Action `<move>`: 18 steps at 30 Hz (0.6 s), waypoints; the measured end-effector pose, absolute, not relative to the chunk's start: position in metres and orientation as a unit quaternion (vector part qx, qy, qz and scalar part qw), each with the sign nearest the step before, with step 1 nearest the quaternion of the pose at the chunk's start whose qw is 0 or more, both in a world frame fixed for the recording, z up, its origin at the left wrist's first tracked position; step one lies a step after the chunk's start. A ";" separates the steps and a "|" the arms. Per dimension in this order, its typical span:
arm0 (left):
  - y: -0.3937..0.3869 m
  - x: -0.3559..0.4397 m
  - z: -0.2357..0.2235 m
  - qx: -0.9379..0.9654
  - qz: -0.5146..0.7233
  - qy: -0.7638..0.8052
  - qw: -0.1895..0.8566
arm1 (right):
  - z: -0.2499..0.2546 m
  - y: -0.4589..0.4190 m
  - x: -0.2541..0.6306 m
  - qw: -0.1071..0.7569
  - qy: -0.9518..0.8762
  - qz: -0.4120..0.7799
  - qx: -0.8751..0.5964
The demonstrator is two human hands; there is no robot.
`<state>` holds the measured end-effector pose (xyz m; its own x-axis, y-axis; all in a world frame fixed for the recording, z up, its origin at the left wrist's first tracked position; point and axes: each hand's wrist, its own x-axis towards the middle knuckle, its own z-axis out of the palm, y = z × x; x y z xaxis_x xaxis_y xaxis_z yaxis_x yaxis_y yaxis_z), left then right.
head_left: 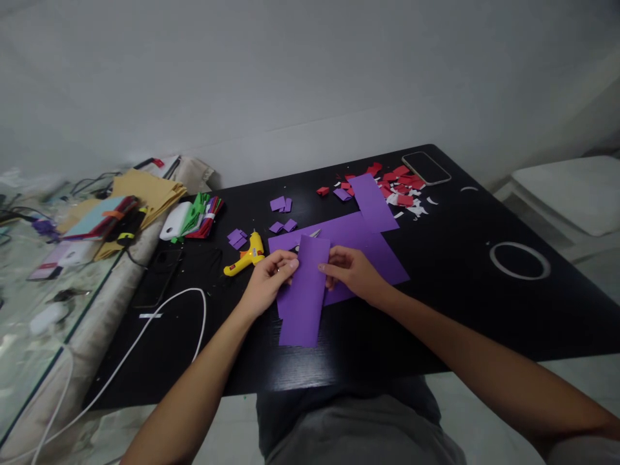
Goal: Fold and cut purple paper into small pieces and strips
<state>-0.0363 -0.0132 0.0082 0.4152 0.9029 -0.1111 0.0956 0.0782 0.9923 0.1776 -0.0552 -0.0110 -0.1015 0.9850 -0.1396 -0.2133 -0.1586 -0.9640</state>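
Note:
A long purple paper strip (pixel 305 297) is held above the table between my two hands. My left hand (pixel 272 274) pinches its left edge between thumb and fingers. Along the opposite edge, my right hand (pixel 349 272) grips the strip the same way. Beneath lies a larger purple sheet (pixel 382 258), with a pair of scissors (pixel 315 233) partly hidden behind the strip. Another purple strip (pixel 372 203) rests across the sheet's far side. Left of my left hand is a yellow glue gun (pixel 247 256). Small purple paper pieces (pixel 237 238) lie in little groups beyond it.
Red and white paper scraps (pixel 404 190) are scattered at the back right beside a phone (pixel 426 168). A tape ring (pixel 520 261) lies at right. A white cable (pixel 159 311) crosses the left side, near a dark phone (pixel 158 278) and bundled coloured paper (pixel 201 218).

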 end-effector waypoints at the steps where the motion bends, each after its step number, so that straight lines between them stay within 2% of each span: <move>1: -0.014 -0.036 0.009 0.589 0.331 0.424 0.603 | -0.011 -0.055 0.177 0.487 -0.428 0.612 -0.453; 18: -0.018 -0.035 0.007 0.591 0.280 0.407 0.637 | -0.011 -0.059 0.172 0.474 -0.442 0.626 -0.434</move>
<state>-0.0348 -0.0182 0.0075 0.5119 0.8383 -0.1877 0.1242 0.1440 0.9818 0.1722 -0.0587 -0.0106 -0.1740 0.9770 -0.1229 -0.2101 -0.1588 -0.9647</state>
